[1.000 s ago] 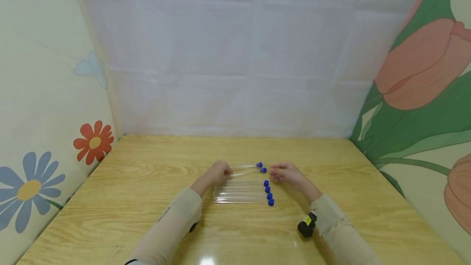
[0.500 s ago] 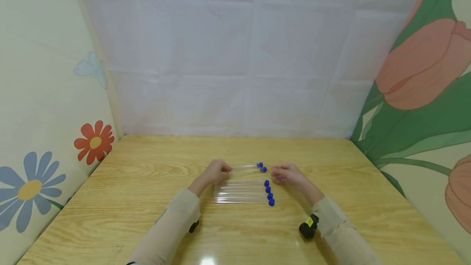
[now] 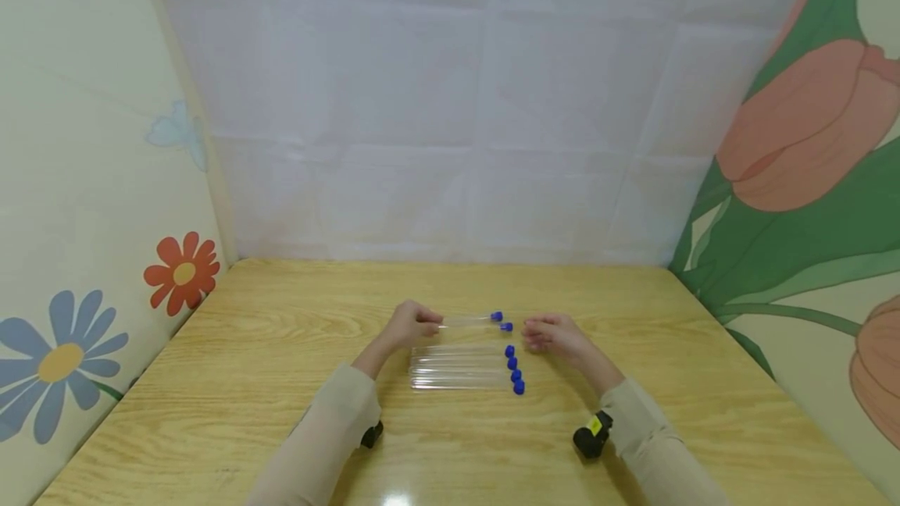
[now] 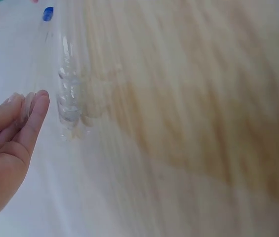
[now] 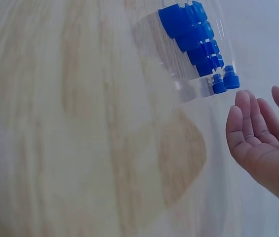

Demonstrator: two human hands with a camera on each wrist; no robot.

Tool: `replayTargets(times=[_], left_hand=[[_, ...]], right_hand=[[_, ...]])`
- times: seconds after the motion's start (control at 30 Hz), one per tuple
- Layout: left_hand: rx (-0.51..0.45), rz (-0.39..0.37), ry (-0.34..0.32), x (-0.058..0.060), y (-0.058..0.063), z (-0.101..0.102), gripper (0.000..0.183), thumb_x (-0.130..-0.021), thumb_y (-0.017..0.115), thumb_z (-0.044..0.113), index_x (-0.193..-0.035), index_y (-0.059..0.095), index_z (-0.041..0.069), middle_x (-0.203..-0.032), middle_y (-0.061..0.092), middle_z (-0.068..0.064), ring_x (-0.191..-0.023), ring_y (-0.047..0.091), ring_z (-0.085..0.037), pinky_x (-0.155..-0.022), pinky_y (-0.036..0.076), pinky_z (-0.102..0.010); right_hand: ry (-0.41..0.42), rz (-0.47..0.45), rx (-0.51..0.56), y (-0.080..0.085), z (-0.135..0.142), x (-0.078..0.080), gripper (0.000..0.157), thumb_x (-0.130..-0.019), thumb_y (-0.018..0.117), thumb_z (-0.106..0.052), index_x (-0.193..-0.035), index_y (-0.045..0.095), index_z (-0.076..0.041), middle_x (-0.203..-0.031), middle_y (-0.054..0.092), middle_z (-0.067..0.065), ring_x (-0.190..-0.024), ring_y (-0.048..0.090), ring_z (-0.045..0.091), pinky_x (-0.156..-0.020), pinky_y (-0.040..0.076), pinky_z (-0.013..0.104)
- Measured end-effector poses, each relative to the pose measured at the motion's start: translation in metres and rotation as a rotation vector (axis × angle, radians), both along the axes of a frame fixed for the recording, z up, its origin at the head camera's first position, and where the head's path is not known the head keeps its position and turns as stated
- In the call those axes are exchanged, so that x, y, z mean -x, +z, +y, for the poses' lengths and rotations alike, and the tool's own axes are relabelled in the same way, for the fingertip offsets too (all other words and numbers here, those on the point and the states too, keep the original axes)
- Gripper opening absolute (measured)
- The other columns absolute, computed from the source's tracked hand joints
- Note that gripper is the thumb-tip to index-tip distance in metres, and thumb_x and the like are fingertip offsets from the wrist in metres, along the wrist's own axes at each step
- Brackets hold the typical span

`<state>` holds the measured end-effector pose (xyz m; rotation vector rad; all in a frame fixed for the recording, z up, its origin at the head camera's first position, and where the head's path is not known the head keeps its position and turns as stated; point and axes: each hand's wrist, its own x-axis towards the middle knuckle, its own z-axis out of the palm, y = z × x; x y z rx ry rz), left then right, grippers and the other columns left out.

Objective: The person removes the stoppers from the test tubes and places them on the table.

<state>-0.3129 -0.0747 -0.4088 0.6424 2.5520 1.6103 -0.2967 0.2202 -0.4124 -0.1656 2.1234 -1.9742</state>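
Note:
Several clear test tubes [image 3: 460, 372] with blue caps lie side by side on the table, caps to the right. Beyond that row are two more capped tubes, a far one [image 3: 467, 318] and a nearer one [image 3: 474, 326]. My left hand [image 3: 410, 325] pinches the left end of the nearer of these two between thumb and fingers. In the left wrist view that hand [image 4: 11, 133] has clear tube ends close beside it. My right hand [image 3: 555, 336] holds nothing, its fingers loosely bent just right of the caps. The right wrist view shows the fingers [image 5: 248, 118] apart from the blue caps [image 5: 198, 42].
The wooden table [image 3: 450, 451] reaches back to a white cloth backdrop [image 3: 450, 115]. Flower-printed panels stand at left [image 3: 91, 178] and right [image 3: 808, 178]. A black wrist camera [image 3: 593, 436] sits on the right sleeve.
My left hand has shifted slightly left and away from me, and the cap of its tube sits a little further right. My right hand has drifted slightly right. The near row has stayed put.

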Motion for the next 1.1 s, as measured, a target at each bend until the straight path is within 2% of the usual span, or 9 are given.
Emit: replayTargets(times=[0.1, 0.3, 0.43, 0.6, 0.77, 0.93, 1.1], left_hand=[[-0.007, 0.012, 0.023, -0.003, 0.003, 0.001, 0.015, -0.079, 0.061, -0.009, -0.093, 0.064, -0.013, -0.085, 0.065, -0.022, -0.071, 0.065, -0.026, -0.062, 0.053, -0.025], [0.039, 0.105, 0.023, -0.010, 0.007, 0.003, 0.017, -0.080, 0.062, -0.005, -0.095, 0.064, -0.012, -0.085, 0.066, -0.020, -0.071, 0.065, -0.023, -0.060, 0.052, -0.023], [0.042, 0.130, 0.017, -0.018, 0.014, 0.001, 0.019, -0.082, 0.060, -0.003, -0.098, 0.063, -0.012, -0.091, 0.065, -0.021, -0.075, 0.064, -0.025, -0.064, 0.052, -0.024], [-0.016, 0.098, -0.008, -0.032, 0.030, -0.004, 0.019, -0.083, 0.057, -0.005, -0.101, 0.061, -0.013, -0.095, 0.062, -0.025, -0.081, 0.063, -0.032, -0.068, 0.053, -0.031], [-0.051, 0.069, -0.023, -0.044, 0.045, -0.007, 0.020, -0.084, 0.056, -0.005, -0.102, 0.061, -0.013, -0.096, 0.062, -0.024, -0.083, 0.062, -0.035, -0.070, 0.053, -0.033], [-0.069, 0.071, -0.042, -0.054, 0.054, -0.009, 0.021, -0.084, 0.057, -0.004, -0.102, 0.061, -0.012, -0.096, 0.063, -0.023, -0.082, 0.063, -0.030, -0.069, 0.052, -0.029], [-0.096, 0.065, -0.068, -0.067, 0.063, -0.010, 0.021, -0.085, 0.055, -0.005, -0.104, 0.060, -0.012, -0.097, 0.062, -0.023, -0.084, 0.063, -0.030, -0.072, 0.052, -0.034]], right_hand=[[-0.011, 0.008, -0.019, 0.002, -0.001, -0.002, 0.037, -0.091, 0.045, 0.001, -0.118, 0.035, 0.023, -0.090, 0.063, 0.015, -0.075, 0.061, 0.014, -0.071, 0.051, 0.027], [-0.079, 0.037, -0.011, 0.009, -0.005, -0.010, 0.034, -0.092, 0.048, -0.006, -0.112, 0.044, 0.020, -0.089, 0.063, 0.013, -0.076, 0.061, 0.015, -0.072, 0.051, 0.029], [-0.118, 0.099, -0.061, 0.019, -0.007, -0.017, 0.036, -0.092, 0.050, -0.015, -0.109, 0.048, 0.017, -0.092, 0.062, 0.015, -0.082, 0.060, 0.021, -0.078, 0.049, 0.036], [-0.099, 0.175, -0.153, 0.034, -0.006, -0.024, 0.041, -0.093, 0.049, -0.019, -0.114, 0.045, 0.017, -0.105, 0.056, 0.025, -0.093, 0.056, 0.031, -0.082, 0.047, 0.042], [-0.075, 0.219, -0.180, 0.045, -0.006, -0.032, 0.042, -0.093, 0.049, -0.023, -0.112, 0.048, 0.014, -0.104, 0.057, 0.024, -0.095, 0.055, 0.036, -0.081, 0.048, 0.040], [-0.045, 0.229, -0.178, 0.052, -0.010, -0.043, 0.045, -0.094, 0.047, -0.027, -0.114, 0.047, 0.013, -0.099, 0.060, 0.016, -0.092, 0.057, 0.030, -0.080, 0.049, 0.038], [-0.021, 0.243, -0.197, 0.063, -0.012, -0.056, 0.049, -0.094, 0.045, -0.031, -0.117, 0.046, 0.012, -0.101, 0.058, 0.015, -0.089, 0.057, 0.022, -0.080, 0.049, 0.037]])
